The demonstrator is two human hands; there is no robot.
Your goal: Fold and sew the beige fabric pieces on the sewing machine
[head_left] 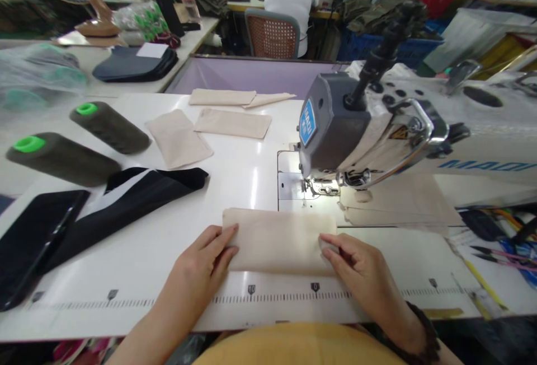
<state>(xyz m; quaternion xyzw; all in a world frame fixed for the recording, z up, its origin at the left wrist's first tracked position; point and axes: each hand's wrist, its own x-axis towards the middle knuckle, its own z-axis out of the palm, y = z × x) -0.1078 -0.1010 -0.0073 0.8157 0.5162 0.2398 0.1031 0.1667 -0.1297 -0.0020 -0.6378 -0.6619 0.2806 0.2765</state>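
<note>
1. Head view: a beige cloth (279, 239) lies flat on the white table (138, 264), just in front of the sewing machine (335, 124).
2. The left hand (205, 267) is open, its fingers flat on the cloth's left end.
3. The right hand (361, 270) is half curled, fingertips on the right end; I cannot tell whether it pinches the edge.
4. Black fabric (138, 197) and two spools (62, 158) lie to the left.
</note>
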